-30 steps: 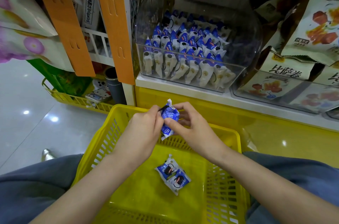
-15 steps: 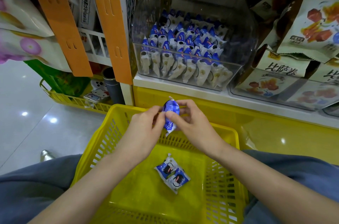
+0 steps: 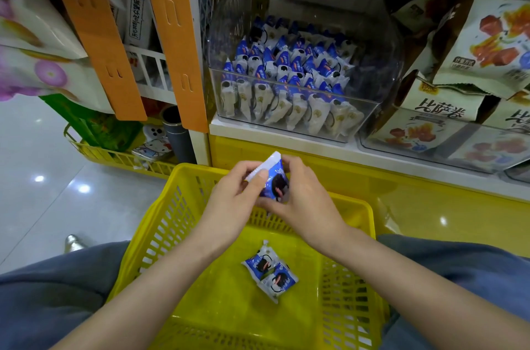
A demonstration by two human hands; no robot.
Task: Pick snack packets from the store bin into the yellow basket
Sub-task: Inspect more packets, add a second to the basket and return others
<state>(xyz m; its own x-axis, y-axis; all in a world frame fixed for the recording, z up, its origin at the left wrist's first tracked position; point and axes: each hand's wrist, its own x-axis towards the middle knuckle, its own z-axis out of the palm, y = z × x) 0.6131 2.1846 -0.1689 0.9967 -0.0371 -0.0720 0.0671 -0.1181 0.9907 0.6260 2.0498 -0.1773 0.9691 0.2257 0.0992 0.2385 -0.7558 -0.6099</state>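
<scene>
- Snack packet [image 3: 274, 181] is tilted in my view. Its long axis runs from the white sealed end, up and left toward the shelf [image 3: 281, 139], down to the blue end at lower right. The printed face is toward me.
- It sits between both hands, over the far rim of the yellow basket [image 3: 177, 206].
- I see my left hand [image 3: 233, 202] pinching the white end, thumb on top, while my right hand [image 3: 305, 202] curls round the blue side.
- Two more packets [image 3: 269, 272] lie touching on the basket floor, and the store bin [image 3: 367, 117] stands on the shelf beyond.
</scene>
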